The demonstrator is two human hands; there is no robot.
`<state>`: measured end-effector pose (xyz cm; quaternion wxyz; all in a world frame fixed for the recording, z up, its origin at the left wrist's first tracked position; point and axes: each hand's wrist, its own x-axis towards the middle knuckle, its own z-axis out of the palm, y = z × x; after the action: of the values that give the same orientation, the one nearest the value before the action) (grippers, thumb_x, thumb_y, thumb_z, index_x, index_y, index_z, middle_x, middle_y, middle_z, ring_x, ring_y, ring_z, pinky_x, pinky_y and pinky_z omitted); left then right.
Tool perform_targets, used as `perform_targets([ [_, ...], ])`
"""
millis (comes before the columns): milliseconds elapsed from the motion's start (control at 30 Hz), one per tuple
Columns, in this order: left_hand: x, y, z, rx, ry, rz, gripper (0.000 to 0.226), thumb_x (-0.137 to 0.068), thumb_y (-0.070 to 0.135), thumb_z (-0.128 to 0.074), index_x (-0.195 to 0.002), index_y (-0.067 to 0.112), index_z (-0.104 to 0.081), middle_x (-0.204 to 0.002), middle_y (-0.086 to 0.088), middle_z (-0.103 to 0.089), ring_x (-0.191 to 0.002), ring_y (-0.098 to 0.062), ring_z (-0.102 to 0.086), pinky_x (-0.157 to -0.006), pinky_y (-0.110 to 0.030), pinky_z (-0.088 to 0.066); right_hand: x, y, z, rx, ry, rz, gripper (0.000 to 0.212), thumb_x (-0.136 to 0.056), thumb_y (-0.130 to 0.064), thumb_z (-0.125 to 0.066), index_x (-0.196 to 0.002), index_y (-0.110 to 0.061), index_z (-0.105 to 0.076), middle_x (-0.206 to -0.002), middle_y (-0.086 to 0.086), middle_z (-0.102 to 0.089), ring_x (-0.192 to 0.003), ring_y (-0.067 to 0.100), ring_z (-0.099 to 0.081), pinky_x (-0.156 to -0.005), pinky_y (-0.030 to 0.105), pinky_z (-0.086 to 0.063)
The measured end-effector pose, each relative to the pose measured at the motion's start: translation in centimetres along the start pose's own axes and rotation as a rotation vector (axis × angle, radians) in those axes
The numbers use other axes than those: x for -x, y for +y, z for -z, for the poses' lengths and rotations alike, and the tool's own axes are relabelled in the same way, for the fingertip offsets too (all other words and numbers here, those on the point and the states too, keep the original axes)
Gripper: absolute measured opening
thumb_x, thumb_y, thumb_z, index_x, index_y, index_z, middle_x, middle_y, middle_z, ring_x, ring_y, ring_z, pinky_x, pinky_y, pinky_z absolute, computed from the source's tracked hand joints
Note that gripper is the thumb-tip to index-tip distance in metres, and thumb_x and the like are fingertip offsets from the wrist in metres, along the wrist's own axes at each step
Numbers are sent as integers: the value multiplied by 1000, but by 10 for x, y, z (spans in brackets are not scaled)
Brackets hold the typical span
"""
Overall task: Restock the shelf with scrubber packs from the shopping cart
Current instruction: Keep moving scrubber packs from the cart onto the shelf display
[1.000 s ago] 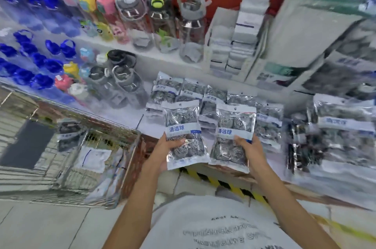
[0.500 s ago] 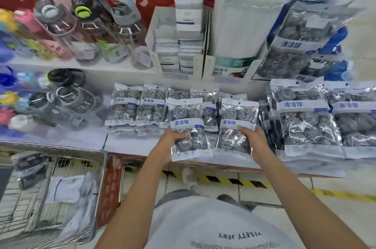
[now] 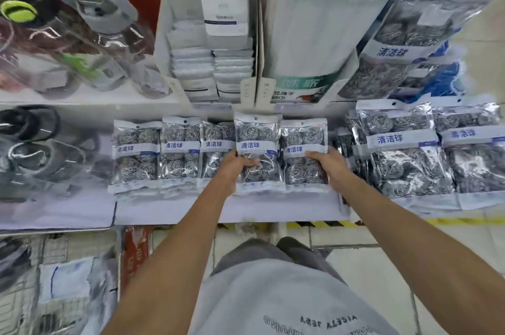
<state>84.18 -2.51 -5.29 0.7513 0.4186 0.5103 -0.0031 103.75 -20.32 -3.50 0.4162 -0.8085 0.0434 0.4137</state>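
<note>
My left hand [image 3: 236, 166] grips a clear pack of steel scrubber balls [image 3: 257, 140] with a blue-lettered white band, held over the white shelf [image 3: 169, 206]. My right hand [image 3: 329, 161] grips a second such pack [image 3: 303, 140] just to its right. Both packs stand in line with a row of the same packs [image 3: 161, 151] lying on the shelf to the left. Larger scrubber packs [image 3: 401, 154] lie to the right. The shopping cart [image 3: 57, 280] is at the lower left, with bags in it.
Water bottles [image 3: 90, 34] stand on the upper tier at left. Cardboard display boxes [image 3: 207, 42] of cloths and a tall white pack [image 3: 308, 34] stand behind the scrubber row. Yellow-black tape [image 3: 322, 224] marks the floor under the shelf edge.
Both hands have carried their packs forward and down from the air in front of the shelf into the row of packs. The view has swung right, away from the cart.
</note>
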Motion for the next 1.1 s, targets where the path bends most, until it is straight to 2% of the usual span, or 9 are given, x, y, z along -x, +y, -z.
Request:
perform_targets([
  [67, -18, -2, 2, -37, 6, -10, 117, -37, 37, -103, -141, 17, -53, -126, 1, -73, -121, -25, -65, -110, -55, -45, -12, 0, -2, 41, 25, 3, 74, -86, -32, -79, -149, -11, -46, -141, 8, -57, -118, 26, -57, -63, 24, -44],
  [167, -14, 14, -6, -141, 42, -31, 78, -59, 19, -93, -130, 18, -60, -121, -4, -74, -109, -26, -70, -100, -52, -55, -23, 1, -5, 25, 66, -2, 50, -86, -26, -81, -129, -12, -60, -121, 7, -69, -108, 25, -63, -87, 37, -53],
  [300, -19, 17, -11, -226, 66, -50, 56, -77, 7, -85, -123, 24, -59, -121, -5, -72, -108, -28, -68, -90, -49, -58, -28, -4, -10, 110, 73, 72, 29, -89, -22, -78, -109, -18, -56, -100, 6, -69, -79, 18, -59, -64, 30, -49],
  [467, -27, 8, -4, -278, 110, -89, 70, -79, 10, -85, -138, 25, -51, -128, -5, -67, -116, -33, -66, -100, -60, -54, -30, -5, -10, 244, 101, 128, 34, -88, -24, -79, -110, -16, -55, -99, 8, -70, -76, 21, -64, -66, 40, -56],
  [600, -16, 10, -4, -323, 115, -156, 73, -86, 10, -81, -147, 24, -43, -126, -2, -65, -116, -28, -64, -102, -51, -53, -21, -9, -3, 409, 109, 222, 41, -89, -26, -78, -116, -17, -48, -86, -7, -62, -66, 7, -57, -51, 22, -42],
  [733, -4, 9, -4, -398, 123, -223, 69, -88, 4, -77, -147, 20, -45, -114, 3, -66, -110, -23, -66, -87, -36, -57, -8, -6, 2, 658, 85, 320, 39, -90, -34, -75, -117, -13, -57, -102, 4, -64, -79, 17, -63, -63, 29, -51],
  [867, 12, 6, 0, -576, 191, -317, 65, -84, 15, -81, -143, 20, -55, -122, 0, -71, -110, -23, -68, -96, -45, -57, 12, -9, 2, 852, 47, 437, 43, -95, -42, -63, -125, -12, -61, -119, 14, -62, -98, 29, -64, -86, 45, -57],
  [967, 32, 2, 6, -642, 274, -358, 46, -89, 12, -74, -133, 10, -62, -117, 8, -65, -107, -16, -62, -99, -32, -48, 34, -15, -6, 983, 8, 582, 52, -98, -41, -55, -142, -14, -57, -136, 12, -60, -119, 31, -61, -100, 48, -52],
  [1100, 66, -18, 24, -731, 445, -414, 39, -92, 35, -61, -125, 16, -65, -119, -6, -68, -110, -27, -66, -101, -47, -55, 63, -22, -29, 1040, -140, 755, 48, -103, -38, -51, -143, -13, -55, -132, 12, -60, -125, 29, -55, -99, 40, -48],
])
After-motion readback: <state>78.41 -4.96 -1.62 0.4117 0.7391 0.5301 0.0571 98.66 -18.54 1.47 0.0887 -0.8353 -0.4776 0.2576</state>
